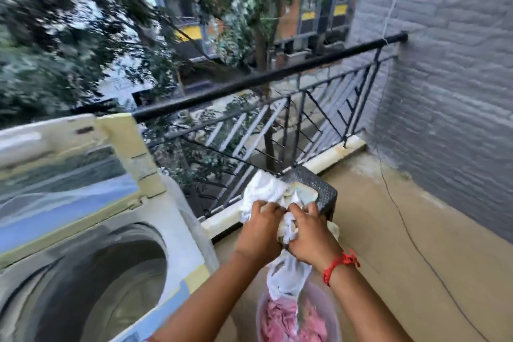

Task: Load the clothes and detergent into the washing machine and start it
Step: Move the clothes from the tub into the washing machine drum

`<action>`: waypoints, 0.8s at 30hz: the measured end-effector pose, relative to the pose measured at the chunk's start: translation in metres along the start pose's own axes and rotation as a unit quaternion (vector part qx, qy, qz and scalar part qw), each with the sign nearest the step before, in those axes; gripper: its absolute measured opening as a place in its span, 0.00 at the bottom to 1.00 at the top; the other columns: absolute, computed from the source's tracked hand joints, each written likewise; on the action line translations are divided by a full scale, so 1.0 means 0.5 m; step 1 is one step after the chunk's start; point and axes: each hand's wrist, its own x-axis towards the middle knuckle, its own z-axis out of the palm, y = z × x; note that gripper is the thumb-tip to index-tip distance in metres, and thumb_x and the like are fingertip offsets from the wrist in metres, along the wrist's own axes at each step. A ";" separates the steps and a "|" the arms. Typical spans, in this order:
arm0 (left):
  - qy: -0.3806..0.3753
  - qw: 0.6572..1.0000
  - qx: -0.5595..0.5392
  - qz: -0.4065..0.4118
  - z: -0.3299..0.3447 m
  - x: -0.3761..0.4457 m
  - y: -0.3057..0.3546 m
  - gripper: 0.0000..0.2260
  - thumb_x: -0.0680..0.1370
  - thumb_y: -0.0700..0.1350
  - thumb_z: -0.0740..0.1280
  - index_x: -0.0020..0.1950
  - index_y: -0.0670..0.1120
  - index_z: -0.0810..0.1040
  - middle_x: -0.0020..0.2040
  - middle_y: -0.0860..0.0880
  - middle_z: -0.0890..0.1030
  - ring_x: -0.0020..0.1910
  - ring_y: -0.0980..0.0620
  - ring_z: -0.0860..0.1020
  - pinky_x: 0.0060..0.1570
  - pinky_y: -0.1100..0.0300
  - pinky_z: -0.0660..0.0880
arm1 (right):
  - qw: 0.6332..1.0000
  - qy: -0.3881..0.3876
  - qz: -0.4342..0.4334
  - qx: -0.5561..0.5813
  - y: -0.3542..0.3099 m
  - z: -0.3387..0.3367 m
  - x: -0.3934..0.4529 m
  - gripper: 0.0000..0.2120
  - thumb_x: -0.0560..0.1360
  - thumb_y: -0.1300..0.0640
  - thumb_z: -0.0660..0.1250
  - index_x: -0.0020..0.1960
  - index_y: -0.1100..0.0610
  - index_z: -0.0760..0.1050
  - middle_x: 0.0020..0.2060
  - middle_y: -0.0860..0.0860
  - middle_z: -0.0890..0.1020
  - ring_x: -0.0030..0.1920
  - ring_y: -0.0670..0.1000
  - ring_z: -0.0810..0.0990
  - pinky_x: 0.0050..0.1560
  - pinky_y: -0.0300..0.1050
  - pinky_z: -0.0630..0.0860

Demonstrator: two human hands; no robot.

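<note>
A top-loading washing machine [177, 233] stands at the left with its lid [69, 164] raised and its drum [111, 280] open. My left hand [259, 230] and my right hand [309, 233] both grip a white garment [263, 189] held up in the air to the right of the machine. Its lower end [287, 277] hangs down into a pale basin [331, 311] that holds pink clothes [280, 322]. A red thread circles my right wrist. No detergent is in view.
A dark box-shaped object [319, 183] sits on the floor behind the garment, by the black balcony railing [277, 75]. A grey brick wall [444, 91] closes the right side. A thin cord [402, 219] trails over the tan floor [416, 258].
</note>
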 end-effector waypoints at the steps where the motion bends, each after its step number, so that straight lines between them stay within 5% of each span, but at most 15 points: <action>1: 0.021 1.000 0.005 -0.013 -0.038 -0.015 -0.014 0.31 0.69 0.41 0.70 0.71 0.47 0.68 0.65 0.50 0.71 0.66 0.46 0.61 0.61 0.52 0.73 | 1.000 -0.002 -0.025 -0.004 -0.040 -0.011 0.006 0.26 0.64 0.59 0.68 0.61 0.48 0.67 0.55 0.53 0.65 0.54 0.61 0.73 0.56 0.47 0.73; 9: 0.170 0.976 0.049 -0.129 -0.283 -0.165 -0.173 0.32 0.64 0.49 0.75 0.66 0.48 0.72 0.62 0.49 0.74 0.62 0.45 0.63 0.59 0.48 0.73 | 0.975 0.005 -0.221 -0.005 -0.364 -0.002 0.057 0.24 0.62 0.55 0.69 0.55 0.44 0.65 0.49 0.50 0.63 0.49 0.59 0.74 0.49 0.52 0.78; 14: 0.236 0.951 0.066 -0.190 -0.431 -0.276 -0.287 0.30 0.65 0.45 0.74 0.66 0.46 0.72 0.62 0.47 0.74 0.62 0.43 0.63 0.58 0.47 0.73 | 0.951 0.002 -0.310 -0.002 -0.589 0.031 0.069 0.24 0.64 0.56 0.69 0.57 0.45 0.65 0.49 0.51 0.63 0.50 0.60 0.73 0.50 0.51 0.76; 24: 0.236 0.921 0.097 -0.295 -0.534 -0.432 -0.519 0.26 0.67 0.43 0.71 0.65 0.46 0.73 0.62 0.47 0.74 0.64 0.42 0.63 0.56 0.44 0.74 | 0.921 -0.050 -0.385 0.027 -0.857 0.202 0.095 0.27 0.65 0.53 0.72 0.61 0.47 0.66 0.52 0.52 0.64 0.54 0.60 0.73 0.55 0.52 0.75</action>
